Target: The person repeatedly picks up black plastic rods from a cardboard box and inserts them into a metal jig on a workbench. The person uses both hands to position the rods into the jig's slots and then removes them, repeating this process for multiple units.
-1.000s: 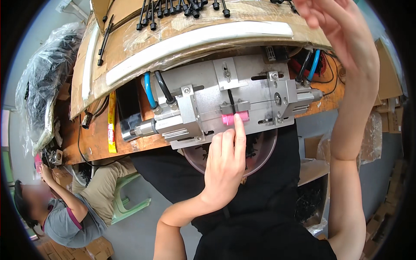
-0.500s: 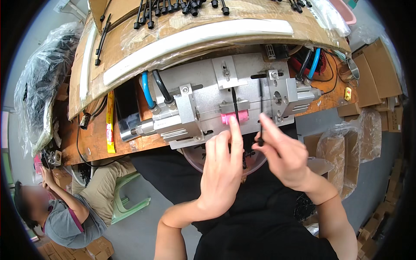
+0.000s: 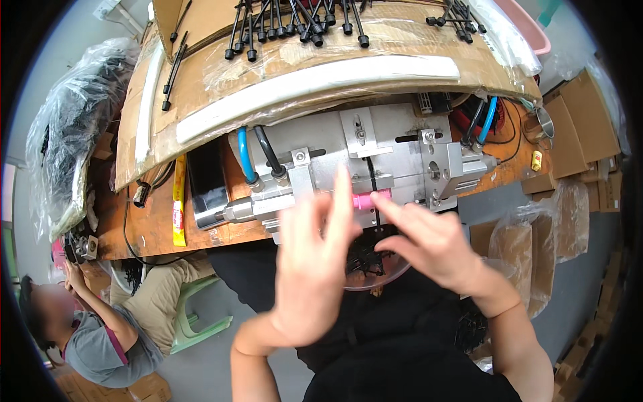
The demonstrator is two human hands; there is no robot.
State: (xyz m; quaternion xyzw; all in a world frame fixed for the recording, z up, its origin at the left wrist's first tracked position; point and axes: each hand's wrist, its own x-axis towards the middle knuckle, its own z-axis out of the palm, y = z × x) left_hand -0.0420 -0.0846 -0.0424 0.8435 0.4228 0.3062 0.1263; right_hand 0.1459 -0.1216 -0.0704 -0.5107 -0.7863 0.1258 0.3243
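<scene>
A black rod (image 3: 373, 173) lies front to back in the metal fixture (image 3: 328, 171), crossing a pink block (image 3: 364, 201) at its near edge. My right hand (image 3: 435, 244) is beside the block, index fingertip at its right end, thumb apart and nothing visible between them. To the left, my left hand (image 3: 308, 261) is raised over the fixture's near edge, smeared by motion. Its index finger points away from me, apart from the others, and no held thing shows. Below the fixture, a bowl (image 3: 388, 278) with black parts is partly hidden by my hands.
Several black rods with thick ends (image 3: 308, 30) lie on the cardboard (image 3: 268, 84) above the fixture. A dark phone-like slab (image 3: 209, 191) and a yellow packet (image 3: 179, 208) are on the left of the table. Another person (image 3: 107, 335) sits at far left.
The black rod in my right hand is no longer seen there; that hand has moved to the pink block. My left hand has drawn off the block leftward. The view has shifted slightly.
</scene>
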